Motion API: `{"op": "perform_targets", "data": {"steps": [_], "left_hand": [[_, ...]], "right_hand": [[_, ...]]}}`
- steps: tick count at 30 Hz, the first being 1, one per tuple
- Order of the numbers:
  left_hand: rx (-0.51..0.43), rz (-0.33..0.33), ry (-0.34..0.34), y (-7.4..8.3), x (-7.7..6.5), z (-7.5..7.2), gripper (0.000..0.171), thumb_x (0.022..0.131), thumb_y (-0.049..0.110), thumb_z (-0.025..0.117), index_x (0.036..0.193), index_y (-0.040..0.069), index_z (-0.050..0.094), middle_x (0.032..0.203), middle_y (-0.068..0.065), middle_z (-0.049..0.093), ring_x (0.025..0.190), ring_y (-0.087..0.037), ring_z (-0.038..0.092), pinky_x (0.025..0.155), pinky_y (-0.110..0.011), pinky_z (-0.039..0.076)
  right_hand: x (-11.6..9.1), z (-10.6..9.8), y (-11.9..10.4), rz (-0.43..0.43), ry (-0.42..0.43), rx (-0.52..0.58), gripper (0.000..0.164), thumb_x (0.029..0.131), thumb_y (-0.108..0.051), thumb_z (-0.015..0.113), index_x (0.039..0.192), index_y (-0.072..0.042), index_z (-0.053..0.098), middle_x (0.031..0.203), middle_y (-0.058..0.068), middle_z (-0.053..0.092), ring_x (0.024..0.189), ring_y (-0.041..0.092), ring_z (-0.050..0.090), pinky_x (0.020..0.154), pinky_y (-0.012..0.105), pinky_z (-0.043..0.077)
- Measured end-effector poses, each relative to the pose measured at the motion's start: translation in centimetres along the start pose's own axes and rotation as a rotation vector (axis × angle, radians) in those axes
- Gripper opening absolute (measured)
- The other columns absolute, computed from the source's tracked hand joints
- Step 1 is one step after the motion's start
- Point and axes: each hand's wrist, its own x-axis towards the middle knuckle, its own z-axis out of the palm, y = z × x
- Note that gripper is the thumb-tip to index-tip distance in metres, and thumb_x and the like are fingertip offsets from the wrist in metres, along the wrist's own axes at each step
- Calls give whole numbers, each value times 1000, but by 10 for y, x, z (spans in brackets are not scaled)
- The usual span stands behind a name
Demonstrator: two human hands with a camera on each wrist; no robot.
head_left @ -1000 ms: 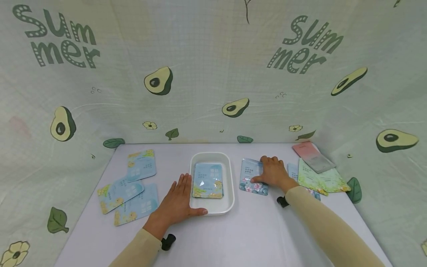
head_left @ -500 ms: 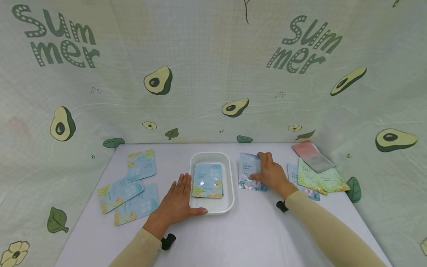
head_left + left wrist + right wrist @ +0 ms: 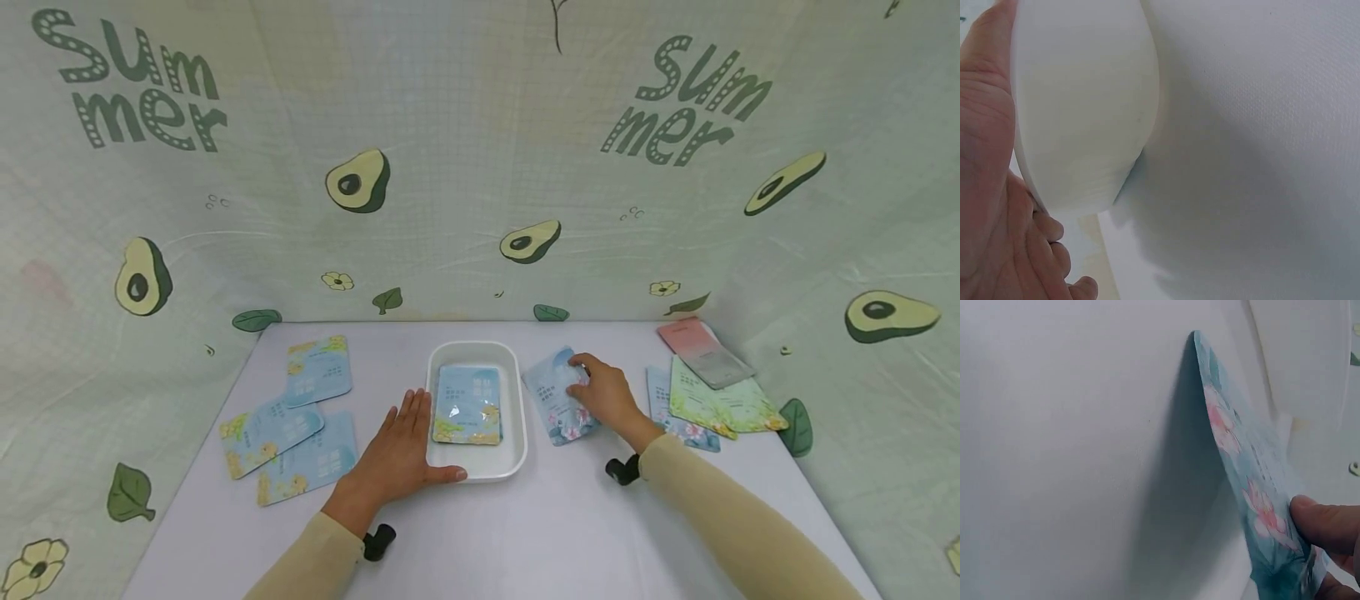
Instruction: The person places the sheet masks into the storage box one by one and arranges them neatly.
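My right hand (image 3: 606,398) pinches a blue sheet-mask sachet (image 3: 552,398) with pink flowers by its right side, thumb on the printed face. In the right wrist view the sachet (image 3: 1235,444) stands tilted, casting a shadow on the table. To its left is a white tray (image 3: 514,454), in which a light blue sachet (image 3: 467,406) with yellow flowers lies flat. My left hand (image 3: 393,458) rests against the tray with fingers straight along its left side and thumb at the front rim. The left wrist view shows that palm beside the tray's outer wall (image 3: 1085,112).
Several light blue sachets (image 3: 318,371) lie spread at the left. On the right, another flowered blue sachet (image 3: 678,421) lies partly under green sachets (image 3: 705,400), with a pink and grey one (image 3: 705,354) on top. A printed cloth (image 3: 450,167) hangs behind the white table (image 3: 480,542).
The flowered sachet in my right hand has turned, its top leaning left, and has come nearer the tray. My right hand has moved slightly left. My left hand and the tray have stayed put.
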Motion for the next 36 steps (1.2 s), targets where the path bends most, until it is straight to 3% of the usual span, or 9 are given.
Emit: {"op": "perform_targets", "data": {"steps": [3, 6, 9, 13, 20, 27, 31, 36], "left_hand": [[-5, 6, 2, 0, 0, -1, 137, 79, 82, 73, 167, -4, 11, 176, -22, 12, 165, -38, 6, 131, -58, 16], [-6, 7, 2, 0, 0, -1, 137, 79, 82, 73, 167, -4, 12, 176, -22, 12, 165, -39, 7, 131, -58, 17], [-1, 3, -3, 0, 0, -1, 138, 79, 83, 72, 167, -4, 10, 176, -22, 11, 165, -38, 6, 131, -57, 17], [12, 0, -9, 0, 0, 0, 138, 79, 84, 71, 168, -3, 9, 176, -21, 10, 165, -37, 5, 132, -56, 16], [1, 7, 3, 0, 1, -1, 137, 79, 82, 72, 167, -4, 11, 176, -22, 13, 164, -39, 7, 131, -57, 17], [22, 11, 17, 0, 1, 0, 139, 79, 85, 70, 166, -6, 12, 175, -24, 14, 164, -40, 9, 131, -59, 17], [48, 3, 30, 0, 2, 1, 140, 77, 88, 67, 166, -6, 14, 175, -24, 16, 164, -40, 10, 131, -59, 16], [17, -5, 32, 2, 0, 2, 141, 77, 86, 70, 166, -6, 13, 175, -24, 16, 164, -40, 10, 131, -61, 15]], "right_hand": [[0, 0, 2, 18, -11, -21, 47, 94, -16, 81, 135, -6, 61, 108, 22, 73, 72, 23, 57, 65, 38, 52], [2, -2, 4, 61, -43, 3, 42, 95, -20, 80, 130, -7, 61, 95, 15, 67, 71, 21, 51, 62, 33, 43], [5, -5, 5, 110, -69, 52, 38, 96, -22, 79, 128, -7, 64, 101, 16, 66, 81, 25, 56, 69, 36, 48], [7, -8, 6, 141, -79, 113, 42, 98, -20, 76, 136, -7, 64, 125, 24, 65, 103, 34, 62, 84, 45, 54], [4, -8, 7, 118, -35, 130, 45, 99, -15, 73, 142, -8, 62, 134, 27, 64, 117, 41, 63, 87, 48, 58], [1, -16, 2, 113, 55, 230, 47, 100, -13, 73, 144, -10, 60, 127, 22, 62, 102, 34, 63, 76, 34, 54], [0, -25, -5, 114, 73, 270, 47, 100, -13, 74, 145, -11, 59, 125, 21, 59, 94, 29, 60, 71, 30, 52], [-1, -36, -15, 117, 80, 331, 47, 101, -12, 72, 146, -10, 58, 125, 20, 58, 93, 28, 59, 71, 26, 57]]}}
